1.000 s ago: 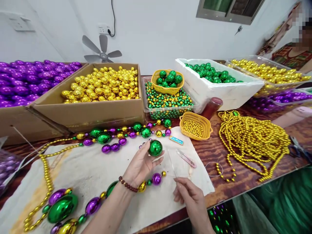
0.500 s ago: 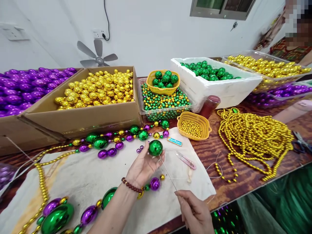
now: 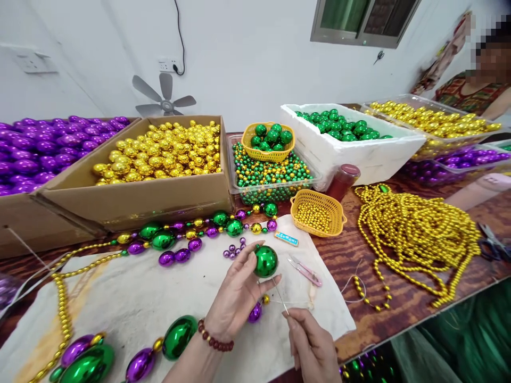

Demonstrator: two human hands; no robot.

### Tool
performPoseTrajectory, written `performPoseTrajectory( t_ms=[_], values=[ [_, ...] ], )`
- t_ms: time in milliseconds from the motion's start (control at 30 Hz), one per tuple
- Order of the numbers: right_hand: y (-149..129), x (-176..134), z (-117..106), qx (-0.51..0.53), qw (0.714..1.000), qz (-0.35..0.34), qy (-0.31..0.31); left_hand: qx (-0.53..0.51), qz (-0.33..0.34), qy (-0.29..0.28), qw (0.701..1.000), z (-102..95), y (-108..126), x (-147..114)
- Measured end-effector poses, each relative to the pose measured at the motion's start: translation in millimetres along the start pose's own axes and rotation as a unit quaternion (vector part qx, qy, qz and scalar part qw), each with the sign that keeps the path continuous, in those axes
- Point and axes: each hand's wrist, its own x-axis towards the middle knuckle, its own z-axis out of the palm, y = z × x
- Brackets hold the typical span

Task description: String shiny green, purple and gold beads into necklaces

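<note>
My left hand [image 3: 241, 284] grips a shiny round green bead [image 3: 266, 261] between thumb and fingers. My right hand [image 3: 309, 335] pinches a long thin needle [image 3: 282, 298], its far end reaching up to the underside of the green bead. Whether the tip is inside the bead I cannot tell. Below my left hand, a strand with a large green bead [image 3: 180, 337] and a purple bead [image 3: 141, 364] lies on the white cloth [image 3: 131, 303], partly hidden by my forearm. Small purple beads [image 3: 233, 251] lie loose just beyond my left hand.
Pink thread snips [image 3: 305, 270] and a blue packet [image 3: 286, 239] lie on the cloth. Behind are a yellow basket of gold beads [image 3: 318, 214], a cardboard box [image 3: 139, 197] and a white foam box [image 3: 363, 154]. Gold bead strands [image 3: 415, 234] and scissors [image 3: 489, 242] lie right. A person [image 3: 475, 85] sits far right.
My left hand has moved slightly right and nearer to me with the green bead. Less of the needle shows between bead and right hand. More small purple beads are visible.
</note>
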Motion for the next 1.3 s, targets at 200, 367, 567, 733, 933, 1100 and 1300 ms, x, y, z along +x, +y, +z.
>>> performPoseTrajectory(
  t_ms=[200, 367, 567, 733, 933, 1100, 1300],
  values=[
    [-7.0, 3.8, 5.7, 0.010, 1.000, -0.012, 0.006, 0.002, 0.015, 0.001, 1.000, 2.1, -0.9, -7.4],
    [-5.2, 1.2, 4.5, 0.010, 1.000, -0.005, 0.000, -0.011, 0.006, 0.001, 1.000, -2.2, -2.6, -6.2],
    [-10.2, 4.6, 3.3, -0.009, 1.000, -0.014, 0.012, -0.005, 0.022, 0.001, 1.000, -3.8, -5.0, -8.5],
    [-11.2, 4.1, 2.4, 0.013, 1.000, -0.011, -0.011, -0.008, 0.015, -0.001, 1.000, -4.4, -1.2, -9.1],
    [-12.7, 2.3, 1.1, 0.003, 1.000, -0.003, -0.010, -0.040, -0.015, 0.015, 0.999, -7.5, -4.3, -7.1],
    [-14.0, 5.5, 2.5, -0.030, 0.999, -0.026, -0.019, -0.032, 0.011, 0.024, 0.999, -8.6, -4.7, -6.8],
    [-14.6, 14.9, 7.0, -0.023, 0.999, -0.042, -0.012, -0.019, -0.008, 0.010, 1.000, -8.8, -11.9, -8.7]
  ],
)
